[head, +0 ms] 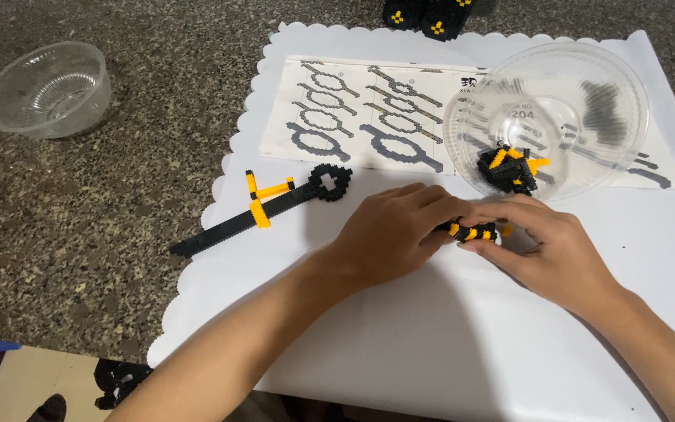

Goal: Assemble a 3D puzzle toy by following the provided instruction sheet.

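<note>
Black-yellow brick piece pinched between left hand, right hand.

**Even indoor light, soft shadows**

Bright, diffuse light from above. The white mat looks slightly bluish; faint shadows lie beneath both forearms. Mild glare marks the large clear bowl. Focus is fairly sharp, softening toward the edges.

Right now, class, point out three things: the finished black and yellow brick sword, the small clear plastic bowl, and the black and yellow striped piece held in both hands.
Brick sword (275,205): head view, on its black blade.
Small clear bowl (47,88): head view, on its wall.
Striped piece (472,231): head view, on its visible middle between the fingers.
</note>
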